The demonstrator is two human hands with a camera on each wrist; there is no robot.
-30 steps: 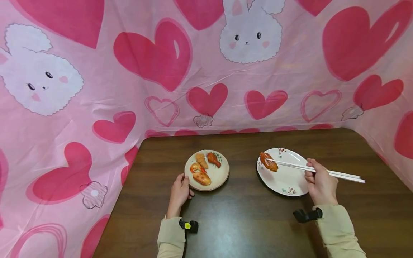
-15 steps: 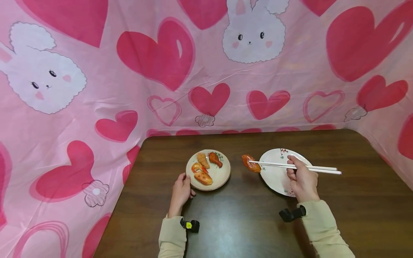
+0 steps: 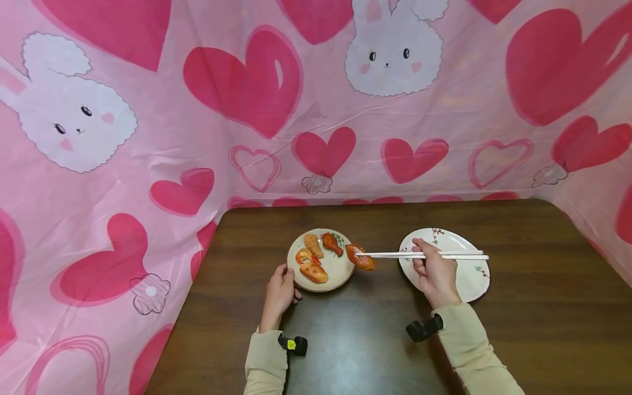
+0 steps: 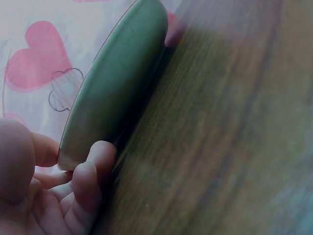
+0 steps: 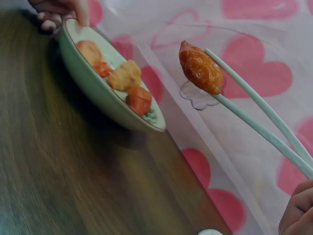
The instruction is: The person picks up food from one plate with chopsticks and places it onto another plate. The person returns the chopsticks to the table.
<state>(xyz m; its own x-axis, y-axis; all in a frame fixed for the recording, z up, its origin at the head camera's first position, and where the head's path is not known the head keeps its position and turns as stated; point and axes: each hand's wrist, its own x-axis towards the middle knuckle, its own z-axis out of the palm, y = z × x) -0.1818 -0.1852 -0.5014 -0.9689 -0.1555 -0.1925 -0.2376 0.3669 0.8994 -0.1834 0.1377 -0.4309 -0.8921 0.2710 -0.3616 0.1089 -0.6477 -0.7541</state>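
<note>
My right hand [image 3: 438, 277] grips a pair of white chopsticks [image 3: 395, 255]. A glazed brown chicken wing [image 3: 361, 258] is pinched between their tips, in the air by the right rim of the round plate; the right wrist view shows this wing [image 5: 201, 68] too. My left hand [image 3: 280, 293] pinches that round plate [image 3: 338, 274] at its left rim. Close up in the left wrist view, the plate's pale green side [image 4: 112, 83] shows between thumb and fingers. On it lie a drumstick [image 3: 332, 244], a fried piece [image 3: 313, 244], a shrimp [image 3: 305, 257] and a golden oblong piece [image 3: 313, 272].
A white plate [image 3: 476, 280] with a sprig pattern stands at the right, partly behind the right hand. The brown wooden table [image 3: 355, 340] is bordered at the back and left by a pink cloth [image 3: 316, 104] with hearts and rabbits.
My right hand has carried the chicken wing leftward in the chopsticks, from over the white plate to the edge of the round plate. The left hand keeps its hold on the rim.
</note>
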